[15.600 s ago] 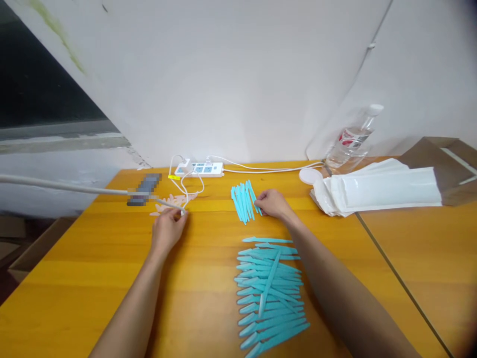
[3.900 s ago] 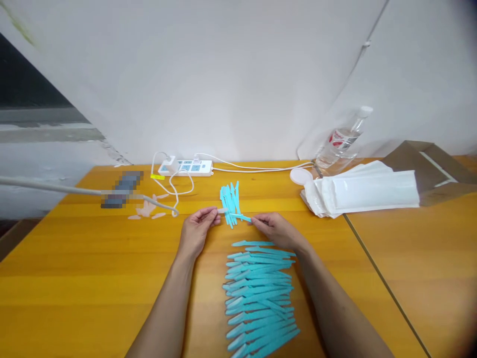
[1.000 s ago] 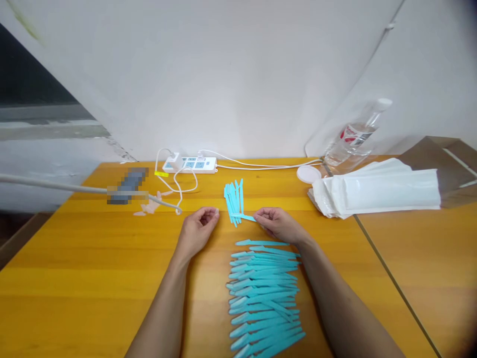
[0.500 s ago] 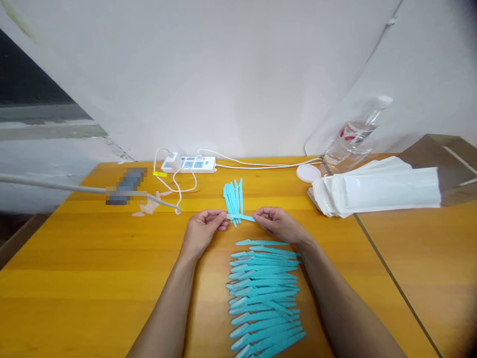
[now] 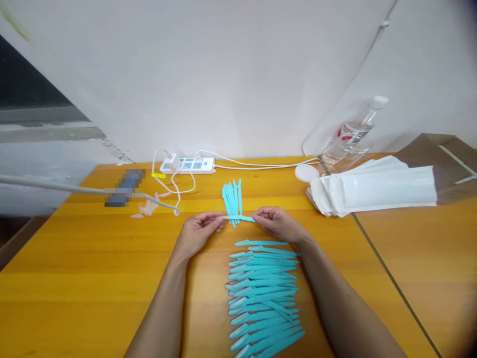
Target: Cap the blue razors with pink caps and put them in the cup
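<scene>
A light-blue stick with a whitish left end (image 5: 246,218) is stretched between my two hands. My left hand (image 5: 201,229) pinches its whitish end, and my right hand (image 5: 274,222) grips its blue end between thumb and fingers. Just behind it, a small bunch of similar blue sticks (image 5: 231,199) lies upright in view on the table, partly hidden by the held one. Nearer to me, between my forearms, a long column of blue sticks (image 5: 261,293) lies sideways, many overlapping.
On the wooden table (image 5: 93,258) are a power strip (image 5: 206,165) with white cables, a blurred dark object (image 5: 130,181), a round white lid (image 5: 306,173), white packages (image 5: 387,191), a plastic bottle (image 5: 350,134) and a cardboard box (image 5: 428,154).
My left hand has moved slightly to the left, and more of the whitish end shows between it and the blue part. My right hand keeps its grip. The view has shifted a little.
</scene>
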Tool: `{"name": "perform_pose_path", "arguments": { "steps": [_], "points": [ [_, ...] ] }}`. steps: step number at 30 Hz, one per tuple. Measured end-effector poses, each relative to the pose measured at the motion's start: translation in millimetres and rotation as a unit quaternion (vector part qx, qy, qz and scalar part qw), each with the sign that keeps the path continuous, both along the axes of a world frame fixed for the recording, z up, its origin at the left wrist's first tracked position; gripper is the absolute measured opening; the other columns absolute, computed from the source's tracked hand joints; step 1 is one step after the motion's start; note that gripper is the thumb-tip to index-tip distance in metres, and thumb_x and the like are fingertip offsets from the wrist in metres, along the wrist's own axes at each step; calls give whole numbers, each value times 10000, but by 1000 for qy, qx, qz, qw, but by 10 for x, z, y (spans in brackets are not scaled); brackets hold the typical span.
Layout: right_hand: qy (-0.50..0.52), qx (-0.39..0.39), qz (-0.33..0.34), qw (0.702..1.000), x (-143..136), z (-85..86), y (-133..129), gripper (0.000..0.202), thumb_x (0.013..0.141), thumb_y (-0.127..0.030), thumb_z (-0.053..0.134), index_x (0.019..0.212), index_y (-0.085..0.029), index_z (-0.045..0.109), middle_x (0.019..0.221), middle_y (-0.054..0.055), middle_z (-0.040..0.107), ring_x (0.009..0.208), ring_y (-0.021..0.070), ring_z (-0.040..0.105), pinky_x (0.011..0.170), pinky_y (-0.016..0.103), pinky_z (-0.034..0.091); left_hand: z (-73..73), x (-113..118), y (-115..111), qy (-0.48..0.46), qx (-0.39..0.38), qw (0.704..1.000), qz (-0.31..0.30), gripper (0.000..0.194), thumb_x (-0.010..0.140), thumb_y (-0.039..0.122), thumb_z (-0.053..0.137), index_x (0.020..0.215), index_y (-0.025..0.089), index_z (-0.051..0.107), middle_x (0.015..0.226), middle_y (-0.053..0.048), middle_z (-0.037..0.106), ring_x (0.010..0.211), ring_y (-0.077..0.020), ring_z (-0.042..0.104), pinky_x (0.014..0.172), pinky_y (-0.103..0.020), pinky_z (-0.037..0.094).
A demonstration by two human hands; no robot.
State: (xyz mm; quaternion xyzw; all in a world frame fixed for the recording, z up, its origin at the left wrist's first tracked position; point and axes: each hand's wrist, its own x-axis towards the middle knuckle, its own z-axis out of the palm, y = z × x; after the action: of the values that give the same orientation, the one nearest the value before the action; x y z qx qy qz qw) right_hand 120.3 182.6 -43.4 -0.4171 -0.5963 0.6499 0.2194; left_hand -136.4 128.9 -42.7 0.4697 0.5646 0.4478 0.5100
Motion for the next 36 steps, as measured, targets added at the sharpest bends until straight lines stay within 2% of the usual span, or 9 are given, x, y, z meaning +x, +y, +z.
{"name": "perform_pose_path", "arguments": {
  "steps": [4,12,15,18,22,25,28,32,36],
  "points": [
    [-1,3,-3,1000,18,-4,0,409,843,-568,618,872,-161,599,553,-93,373,475,57,272,442,210,187,42,-76,-4,-3,-22,999,31,362,781,467,751,879,122,705,726,-30,697,605,-100,602,593,-217,491],
    [10,33,29,999,-26,-51,-25,413,854,-560,609,872,-148,617,607,-78,404,528,64,272,479,215,200,38,222,-28,13,-81,997,-12,423,774,539,722,815,122,661,669,-22,661,553,-91,554,546,-213,445],
    [15,41,46,998,-39,-6,-40,401,857,-547,609,841,-146,627,619,-70,421,545,66,290,499,212,230,88,169,-56,47,-88,994,-44,414,789,542,705,796,131,656,666,-11,647,544,-73,509,522,-193,391],
    [-8,54,62,997,-3,40,-19,427,845,-557,610,824,-134,663,618,-54,454,550,73,320,506,216,256,173,48,-97,74,-119,983,-116,408,800,541,694,749,140,634,622,16,601,498,-58,427,464,-190,288],
    [-81,89,-44,992,55,8,53,451,839,-575,584,829,-135,683,596,-38,500,519,84,353,485,223,268,246,46,-184,100,-147,963,-201,422,826,555,654,735,145,621,588,32,565,475,-60,357,448,-210,219],
    [-181,144,-116,966,-4,-39,134,394,841,-527,582,814,-152,700,624,-3,595,548,115,470,509,233,324,233,159,-301,141,-128,959,-210,432,817,553,657,686,144,615,608,25,561,530,-77,401,489,-213,279],
    [-282,197,-137,929,-210,-29,256,324,833,-479,602,846,-178,723,750,44,708,686,168,616,601,251,400,218,216,-429,165,-121,956,-212,410,786,541,689,683,147,639,621,22,563,569,-95,436,517,-218,312],
    [-386,250,-129,879,-576,31,453,321,837,-451,612,907,-163,735,939,141,754,892,253,681,723,291,445,257,17,-478,210,-98,957,-174,383,809,550,650,846,180,741,625,20,592,561,-111,458,503,-224,294],
    [-413,237,-119,872,-741,47,601,214,811,-319,625,810,-138,737,877,196,748,864,289,696,700,310,445,250,-542,-384,285,-56,957,-20,415,798,567,632,905,187,760,777,-32,719,680,-173,600,582,-238,403]
  ]
}}
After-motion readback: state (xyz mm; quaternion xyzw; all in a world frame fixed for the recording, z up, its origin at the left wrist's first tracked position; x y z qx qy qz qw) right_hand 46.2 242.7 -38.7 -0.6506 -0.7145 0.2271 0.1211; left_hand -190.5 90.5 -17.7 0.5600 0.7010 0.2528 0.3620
